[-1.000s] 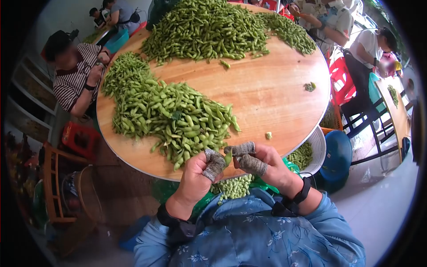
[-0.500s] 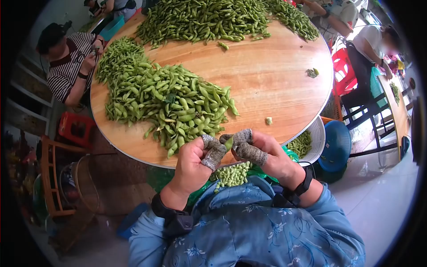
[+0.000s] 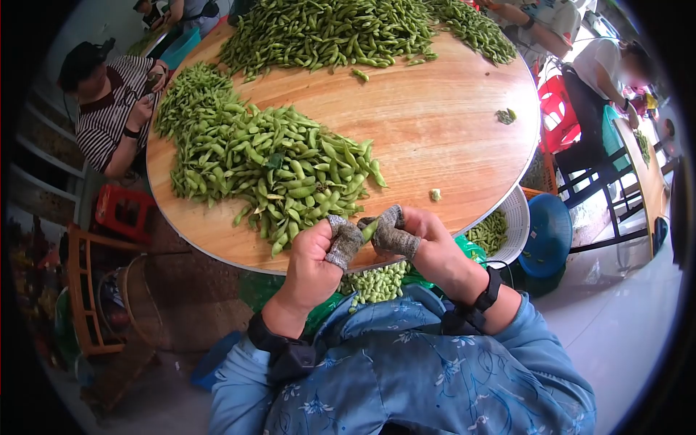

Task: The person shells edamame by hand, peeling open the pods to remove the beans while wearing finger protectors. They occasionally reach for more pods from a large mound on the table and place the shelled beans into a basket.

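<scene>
A single green soybean pod (image 3: 370, 230) is pinched between my two hands at the near edge of the round wooden table (image 3: 449, 123). Grey knitted finger covers wrap the thumbs and forefingers of both. My left hand (image 3: 312, 261) is closed on the pod's left end, my right hand (image 3: 428, 246) on its other end. Below them, shelled soybeans (image 3: 378, 283) lie in a heap in front of my apron, with green plastic around it. Just beyond my left hand spreads a pile of soybean pods (image 3: 283, 174).
A larger pod heap (image 3: 333, 32) covers the far side of the table. To the right stand a white basket (image 3: 516, 225) holding pods and a blue basin (image 3: 545, 235). A person in a striped shirt (image 3: 109, 109) sits at left; others work farther back.
My right hand's fingers have shifted and curled more upright around the pod. The pod has tilted slightly. At left, the striped-shirt person's hands have moved.
</scene>
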The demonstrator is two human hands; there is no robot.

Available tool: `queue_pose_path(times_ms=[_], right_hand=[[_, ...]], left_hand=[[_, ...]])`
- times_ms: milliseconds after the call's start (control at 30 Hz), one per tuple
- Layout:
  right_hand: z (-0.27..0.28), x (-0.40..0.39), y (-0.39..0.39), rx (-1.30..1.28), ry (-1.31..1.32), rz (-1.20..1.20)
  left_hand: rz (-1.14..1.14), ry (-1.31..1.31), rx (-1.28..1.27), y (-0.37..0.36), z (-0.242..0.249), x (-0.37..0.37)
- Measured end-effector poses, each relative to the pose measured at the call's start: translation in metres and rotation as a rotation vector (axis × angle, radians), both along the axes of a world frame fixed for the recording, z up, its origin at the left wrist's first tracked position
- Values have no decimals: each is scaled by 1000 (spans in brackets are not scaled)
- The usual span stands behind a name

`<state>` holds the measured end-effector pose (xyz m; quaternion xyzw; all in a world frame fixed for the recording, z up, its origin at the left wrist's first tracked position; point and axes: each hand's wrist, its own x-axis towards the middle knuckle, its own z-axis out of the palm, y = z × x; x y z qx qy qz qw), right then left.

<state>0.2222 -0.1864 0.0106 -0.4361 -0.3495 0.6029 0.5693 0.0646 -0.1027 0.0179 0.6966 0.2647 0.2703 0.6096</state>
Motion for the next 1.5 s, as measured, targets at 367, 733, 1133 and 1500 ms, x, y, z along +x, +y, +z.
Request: queue_pose_path(times_ms=[367, 733, 1133, 1500], right_hand=[[-3, 1, 3, 36, -14, -37], [-16, 4, 9, 342, -3, -24], [2, 11, -3, 155, -149, 110], [5, 6, -13, 313, -897, 164]], left_hand=[[46, 211, 899, -2, -11, 5], [72, -209, -422, -13, -19, 6], [-202, -76, -138, -4, -8, 0], [-174, 266, 28, -15, -8, -11]])
